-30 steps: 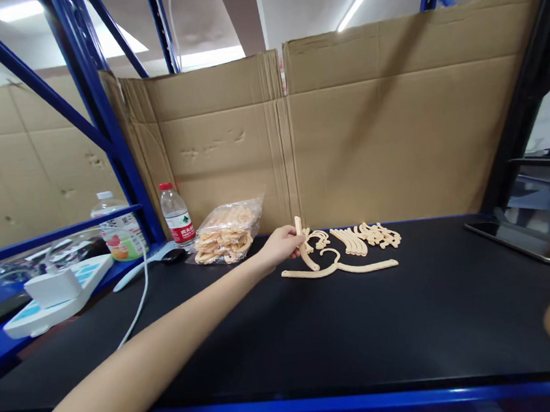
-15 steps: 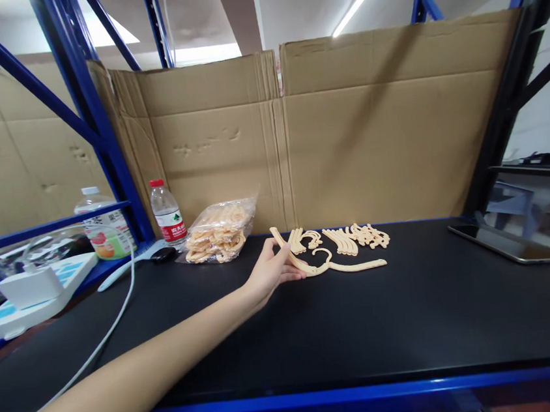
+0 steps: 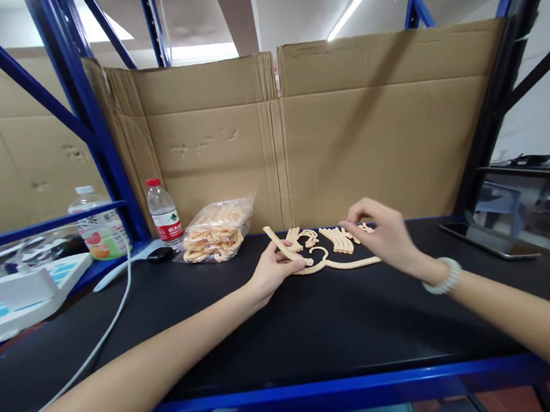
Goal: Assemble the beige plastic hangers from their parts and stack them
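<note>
My left hand (image 3: 278, 270) is closed around a cream-coloured hanger arm piece (image 3: 274, 237), held tilted over the black table. Its lower end overlaps a hanger with a hook (image 3: 344, 265) that lies flat just beyond my fingers; part of that hanger is hidden. My right hand (image 3: 383, 234), with a beaded bracelet (image 3: 443, 276) at the wrist, hovers above the right side of the loose parts. Its fingers are curled but apart, and I see nothing in them. Behind lie hanger arm pieces (image 3: 336, 240), loose hooks (image 3: 308, 238) and small parts (image 3: 366, 228) mostly covered by my right hand.
A clear bag of cream parts (image 3: 219, 231) lies at the back left beside a red-capped water bottle (image 3: 165, 216). A white cable (image 3: 124, 307) runs along the left from a power strip (image 3: 24, 301). A tablet (image 3: 487, 240) lies far right. Cardboard (image 3: 385, 135) walls the back.
My right hand has come in from the lower right edge to over the loose parts. My left hand has turned the arm piece, so its lower end now shows above the hanger.
</note>
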The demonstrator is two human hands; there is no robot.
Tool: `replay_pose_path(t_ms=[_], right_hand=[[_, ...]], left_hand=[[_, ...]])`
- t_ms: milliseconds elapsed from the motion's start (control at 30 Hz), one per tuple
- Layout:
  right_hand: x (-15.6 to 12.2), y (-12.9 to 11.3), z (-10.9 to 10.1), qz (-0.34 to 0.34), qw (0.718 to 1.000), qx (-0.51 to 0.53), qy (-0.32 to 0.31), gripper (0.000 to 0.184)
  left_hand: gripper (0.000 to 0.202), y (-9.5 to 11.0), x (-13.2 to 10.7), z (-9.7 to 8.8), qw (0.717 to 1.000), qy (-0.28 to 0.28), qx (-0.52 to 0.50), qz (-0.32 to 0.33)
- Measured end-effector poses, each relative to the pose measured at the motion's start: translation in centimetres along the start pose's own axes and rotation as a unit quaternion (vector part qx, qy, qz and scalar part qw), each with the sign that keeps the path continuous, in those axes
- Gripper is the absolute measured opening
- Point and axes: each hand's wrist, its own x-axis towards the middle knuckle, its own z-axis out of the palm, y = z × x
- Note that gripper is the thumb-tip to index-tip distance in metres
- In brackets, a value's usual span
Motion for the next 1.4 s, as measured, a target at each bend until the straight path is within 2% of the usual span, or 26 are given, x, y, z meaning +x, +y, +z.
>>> replay_pose_path(t_ms=[100, 233, 333, 467, 567, 667, 767, 833, 933, 1033, 1100, 1300, 1400], right_hand=[[1.0, 1.3, 2.8, 0.024, 0.994, 0.021, -0.102, 0.017], [2.6, 2.8, 6.3, 0.047, 0.967, 0.037, -0.247, 0.015], [3.2, 3.0, 7.9, 0.035, 0.954, 0.036, -0.297, 0.02], [3.0, 2.6, 9.0, 0.012, 0.958, 0.026, -0.285, 0.009], [2.8, 2.4, 8.9, 0.0, 0.966, 0.018, -0.258, 0.017], [2.7, 2.3, 8.1, 0.012, 0.986, 0.022, -0.166, 0.024], [2.3, 1.8, 6.7, 0.09, 0.988, 0.11, -0.064, 0.027], [1.5, 1.1, 5.6, 0.163, 0.962, 0.214, -0.036, 0.031], [-0.1, -0.7, 3.7, 0.249, 0.903, 0.349, -0.025, 0.037], [-1.6, -2.4, 2.5, 0.318, 0.844, 0.431, -0.028, 0.041], [-2.2, -3.1, 2.2, 0.353, 0.815, 0.459, -0.028, 0.041], [-2.8, -3.3, 2.6, 0.409, 0.766, 0.496, -0.019, 0.032], [-2.7, -3.5, 2.4, 0.435, 0.752, 0.494, -0.025, 0.036]], left_hand=[[0.052, -0.1, -0.5, 0.4, 1.0, -0.011, 0.024, 0.006], [0.049, -0.3, -0.9, 0.6, 0.999, -0.021, 0.042, 0.006], [0.046, -0.5, -1.0, 0.6, 0.999, -0.019, 0.045, 0.011], [0.045, -0.7, -1.1, 0.6, 0.999, -0.024, 0.046, 0.017], [0.045, -0.8, -1.1, 0.6, 0.999, -0.024, 0.045, 0.017], [0.046, -0.8, -1.2, 0.6, 0.999, -0.021, 0.036, 0.017], [0.044, -0.5, -1.3, 0.6, 0.999, -0.019, 0.033, 0.019], [0.04, -0.3, -1.5, 0.7, 0.999, -0.024, 0.042, 0.014], [0.031, -0.1, -1.8, 0.7, 0.997, -0.044, 0.065, -0.002], [0.026, -0.1, -1.9, 0.7, 0.995, -0.048, 0.09, -0.007], [0.024, -0.1, -1.9, 0.7, 0.993, -0.045, 0.106, -0.001], [0.024, 0.2, -2.0, 0.9, 0.991, -0.054, 0.122, 0.008], [0.024, 0.3, -2.1, 1.0, 0.989, -0.055, 0.135, 0.007]])
